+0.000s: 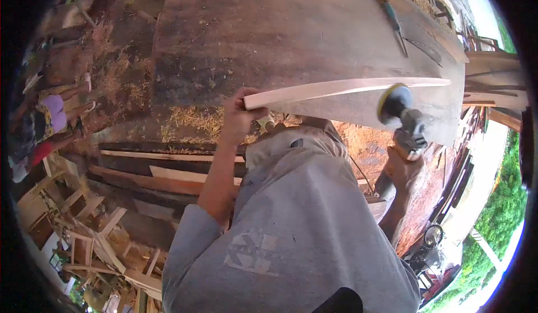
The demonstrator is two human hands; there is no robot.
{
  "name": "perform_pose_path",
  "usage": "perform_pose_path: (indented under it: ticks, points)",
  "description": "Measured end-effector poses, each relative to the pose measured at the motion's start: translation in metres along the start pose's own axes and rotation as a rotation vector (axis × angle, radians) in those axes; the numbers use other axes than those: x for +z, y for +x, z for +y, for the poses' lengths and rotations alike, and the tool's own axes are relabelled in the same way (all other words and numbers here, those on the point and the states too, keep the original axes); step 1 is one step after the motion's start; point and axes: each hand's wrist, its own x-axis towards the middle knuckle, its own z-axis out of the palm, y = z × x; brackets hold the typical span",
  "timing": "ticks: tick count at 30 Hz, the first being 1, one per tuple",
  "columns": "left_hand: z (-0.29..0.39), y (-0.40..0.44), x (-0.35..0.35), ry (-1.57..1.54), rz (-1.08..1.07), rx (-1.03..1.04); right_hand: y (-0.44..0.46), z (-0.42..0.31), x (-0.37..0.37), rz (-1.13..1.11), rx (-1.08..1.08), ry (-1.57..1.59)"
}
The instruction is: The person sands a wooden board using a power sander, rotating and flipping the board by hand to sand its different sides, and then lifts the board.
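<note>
A long, slightly curved strip of pale wood (325, 88) lies along the near edge of a worn brown worktable (252, 27). Its left end is gripped by my left hand (242, 114), fingers wrapped round it. On the right, my right hand (404, 164) is closed round the body of an angle grinder (412, 127). A round sanding disc (394, 104) on the grinder's head is at the strip's near edge, toward its right end; whether it touches the wood I cannot tell.
A tool with a teal handle (392, 18) lies by a plank (423, 24) at the table's far right. Long boards (168, 181) are on the left below the table, beside wooden frames (103, 240). Another person (56, 114) is at the far left. A motorcycle (431, 251) stands lower right.
</note>
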Motion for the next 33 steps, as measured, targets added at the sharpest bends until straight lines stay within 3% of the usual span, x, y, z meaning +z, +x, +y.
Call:
perform_pose_path:
  ticks: [2, 3, 5, 6, 10, 13, 14, 16, 21, 25, 28, 33]
  points:
    - [0.003, 0.000, 0.023, -0.006, -0.024, 0.058, -0.009, -0.015, 0.020, -0.085, -0.107, 0.010]
    - [0.007, -0.002, 0.031, -0.002, -0.043, 0.110, -0.013, -0.013, 0.024, -0.153, -0.298, -0.217]
    - [0.019, -0.008, 0.040, -0.005, -0.078, 0.100, -0.035, -0.062, 0.046, -0.218, -0.241, -0.127]
    - [0.024, -0.011, 0.043, 0.000, -0.109, 0.086, -0.034, -0.053, 0.052, -0.234, -0.466, -0.297]
    - [0.031, -0.020, 0.042, -0.123, -0.156, 0.001, -0.058, -0.098, 0.078, -0.290, -0.393, -0.268]
    - [0.015, -0.019, 0.039, -0.110, -0.232, -0.024, -0.064, -0.122, 0.079, -0.469, -0.348, -0.351]
    - [0.014, -0.022, 0.040, -0.155, -0.224, 0.057, -0.065, -0.130, 0.080, -0.505, -0.262, -0.391]
    - [0.019, -0.025, 0.043, -0.231, -0.256, 0.134, -0.066, -0.130, 0.080, -0.530, -0.320, -0.412]
    - [0.019, -0.037, 0.025, 0.105, 0.020, -0.066, -0.057, -0.128, 0.077, -0.471, -0.281, -0.426]
    - [0.010, -0.047, 0.006, 0.106, 0.103, -0.099, -0.025, -0.110, 0.063, -0.449, -0.157, -0.457]
    - [0.005, -0.049, 0.003, 0.170, 0.127, -0.005, 0.008, -0.094, 0.048, -0.379, -0.113, -0.524]
    - [0.015, -0.040, 0.007, 0.342, 0.257, -0.147, 0.088, -0.044, 0.001, -0.234, 0.017, -0.557]
